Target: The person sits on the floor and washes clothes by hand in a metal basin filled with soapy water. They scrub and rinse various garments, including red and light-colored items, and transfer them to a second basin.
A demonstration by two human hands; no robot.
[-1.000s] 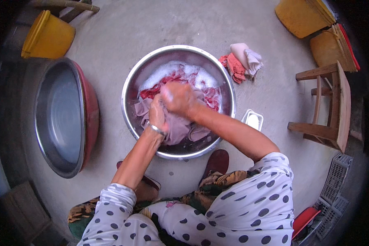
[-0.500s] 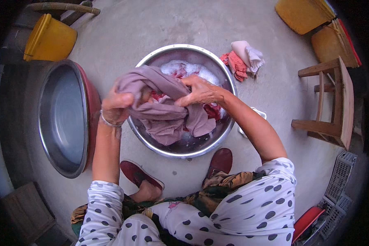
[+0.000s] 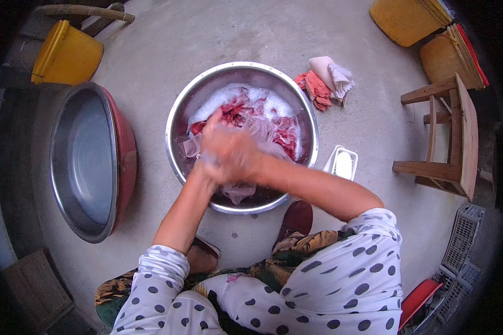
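Observation:
A large metal basin (image 3: 243,209) stands on the floor in front of me, with white suds and red cloth (image 3: 237,109) in it. A mauve cloth (image 3: 265,131) lies on top, its folds showing around and below my hands. My left hand (image 3: 213,146) and my right hand (image 3: 245,156) are pressed together over this cloth, at the middle of the basin. Both are smeared by motion, and their fingers are mostly hidden, so their grip does not show. A bracelet circles my left wrist.
Left of the basin, a second metal basin (image 3: 86,162) leans tilted against a red tub (image 3: 126,151). Coral cloth (image 3: 316,89) and pale folded cloth (image 3: 332,75) lie on the floor beyond. A white soap dish (image 3: 328,162), wooden stool (image 3: 458,134) and yellow bucket (image 3: 70,53) stand around.
The mauve cloth, held up and spread between both hands before, has gone down into the basin. My left hand has moved right and the two hands have come together.

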